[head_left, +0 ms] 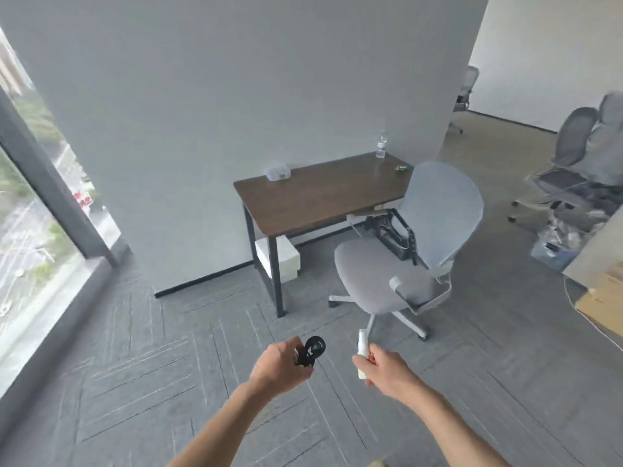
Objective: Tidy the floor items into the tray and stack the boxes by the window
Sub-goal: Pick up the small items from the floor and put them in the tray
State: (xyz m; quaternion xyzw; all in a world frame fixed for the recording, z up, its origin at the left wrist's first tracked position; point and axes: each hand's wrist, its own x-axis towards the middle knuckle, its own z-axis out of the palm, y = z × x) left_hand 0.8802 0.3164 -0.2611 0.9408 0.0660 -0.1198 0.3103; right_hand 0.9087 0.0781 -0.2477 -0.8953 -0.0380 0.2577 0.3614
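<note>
Left hand (279, 367) grips a black wheel (312, 352); right hand (387, 370) grips a white bottle (362, 353). Beyond them stand a worktop (320, 193) and chair (414, 251).

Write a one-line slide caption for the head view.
Left hand holds a black round gadget, right hand a small white bottle, facing desk and grey chair.

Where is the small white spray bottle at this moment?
In the head view, the white spray bottle is held in the right hand, low and right of centre, above the grey carpet just in front of the office chair.
</note>
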